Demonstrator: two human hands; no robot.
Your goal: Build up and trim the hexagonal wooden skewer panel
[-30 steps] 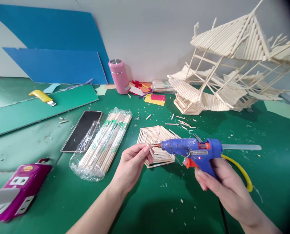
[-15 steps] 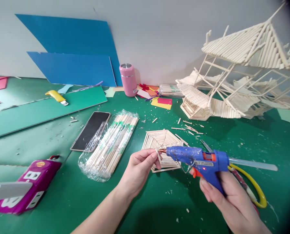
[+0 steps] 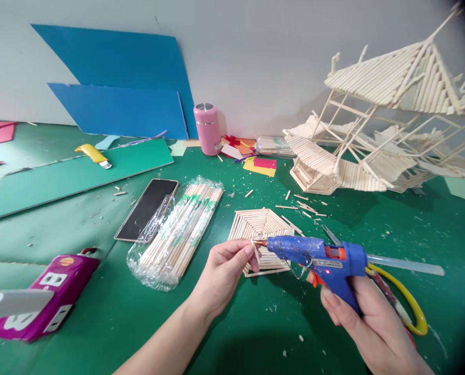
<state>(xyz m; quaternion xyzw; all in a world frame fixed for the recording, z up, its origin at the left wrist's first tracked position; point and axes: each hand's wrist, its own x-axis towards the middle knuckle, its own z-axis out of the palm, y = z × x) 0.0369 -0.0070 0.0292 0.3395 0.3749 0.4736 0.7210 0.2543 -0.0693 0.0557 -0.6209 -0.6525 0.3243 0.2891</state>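
My right hand [image 3: 367, 312] grips a blue hot glue gun [image 3: 314, 252] by its handle, a finger by the orange trigger. A small red light shows on its side and a clear glue stick [image 3: 406, 264] sticks out of the back. In my left hand [image 3: 228, 271], thumb and fingers pinch a short piece of wooden stick [image 3: 256, 253]. The copper nozzle [image 3: 260, 242] meets that piece at its upper end. Behind and below them a polygonal panel of concentric wooden sticks [image 3: 255, 219] lies flat, partly hidden by my left hand and the gun.
A bag of wooden sticks [image 3: 185, 229] overlaps a phone [image 3: 144, 208]. A purple power strip [image 3: 50, 291] lies at left, a yellow cutter [image 3: 93, 155] on a green board [image 3: 60, 182]. A pink flask [image 3: 208, 130] stands behind; a stick-built pavilion [image 3: 376, 130] occupies the right. Yellow-handled pliers [image 3: 407, 291] sit near my right hand.
The view has shifted very slightly. Both hands keep nearly the same pose, with the nozzle still at the short stick piece.
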